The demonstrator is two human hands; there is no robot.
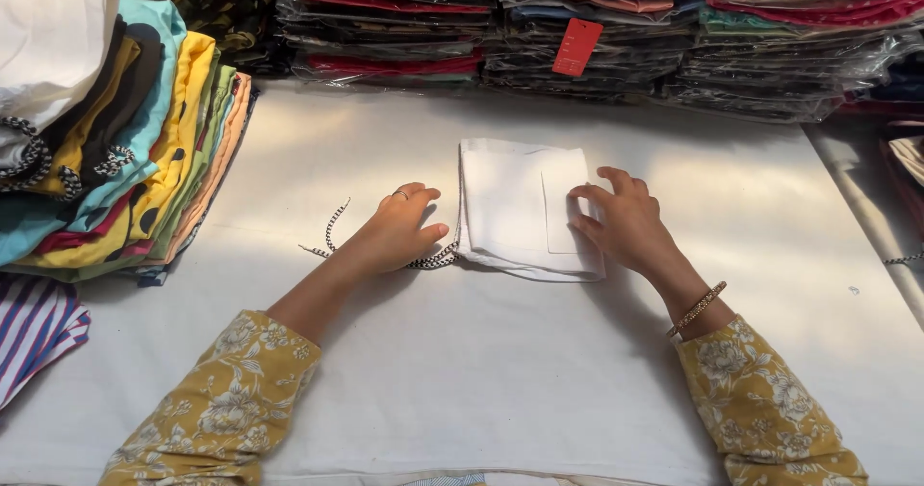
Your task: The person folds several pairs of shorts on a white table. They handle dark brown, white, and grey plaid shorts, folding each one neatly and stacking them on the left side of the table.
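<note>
A folded white garment (515, 207) with a square pocket lies in the middle of the white table (462, 370). A black-and-white drawstring cord (332, 231) trails from its near left corner. My left hand (397, 231) rests on the table beside the garment's left edge, fingers loosely curled over the cord, a ring on one finger. My right hand (624, 221) lies on the garment's right edge, fingertips pressing on the pocket, with bangles at the wrist. Both sleeves are yellow with a floral print.
A tall stack of folded coloured garments (125, 130) stands at the left edge. A striped piece (34, 327) lies below it. Piles of clothes wrapped in clear plastic (587, 34), one with a red tag, line the back edge.
</note>
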